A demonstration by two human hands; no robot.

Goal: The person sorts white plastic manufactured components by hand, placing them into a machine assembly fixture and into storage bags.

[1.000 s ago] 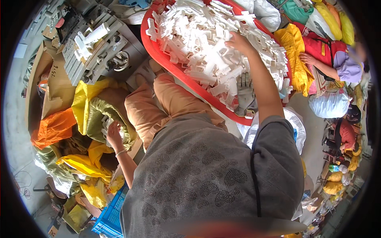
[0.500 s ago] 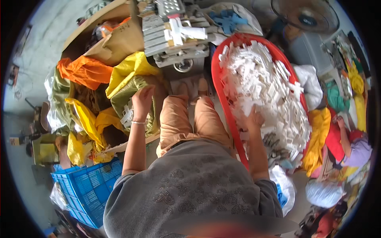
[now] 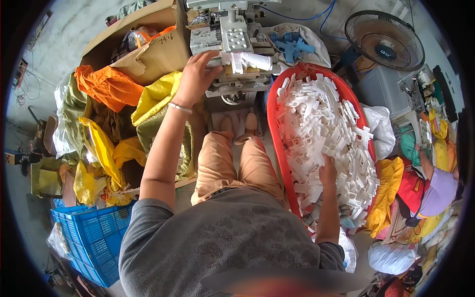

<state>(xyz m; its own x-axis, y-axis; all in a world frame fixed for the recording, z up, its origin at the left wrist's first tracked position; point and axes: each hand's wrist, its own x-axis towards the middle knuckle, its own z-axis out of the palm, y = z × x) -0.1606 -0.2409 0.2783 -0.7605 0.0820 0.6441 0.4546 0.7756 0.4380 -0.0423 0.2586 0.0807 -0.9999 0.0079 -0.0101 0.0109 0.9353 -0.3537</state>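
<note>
My left hand (image 3: pixel 197 74) reaches up to a grey metal press (image 3: pixel 237 42). Its thumb and fingers are apart at the left end of a white pistol-shaped plastic part (image 3: pixel 255 61), which lies on the press bed below a block with round holes. Whether the fingertips touch the part is hard to see. My right hand (image 3: pixel 327 171) rests over the heap of white plastic pieces (image 3: pixel 321 114) in a long red tub (image 3: pixel 275 119). Its fingers are stretched toward the pieces, and I see nothing held in them.
An open sack with a yellow lining (image 3: pixel 158 99) stands left of my legs, by a cardboard box (image 3: pixel 148 54) and blue crate (image 3: pixel 94 242). Blue plastic parts (image 3: pixel 292 47) lie in a white sack behind the tub. A fan (image 3: pixel 385 42) and another person (image 3: pixel 438 190) are at right.
My left hand has moved from above the sack up and right to the press. The right hand has shifted nearer to me within the tub. My view has tilted slightly.
</note>
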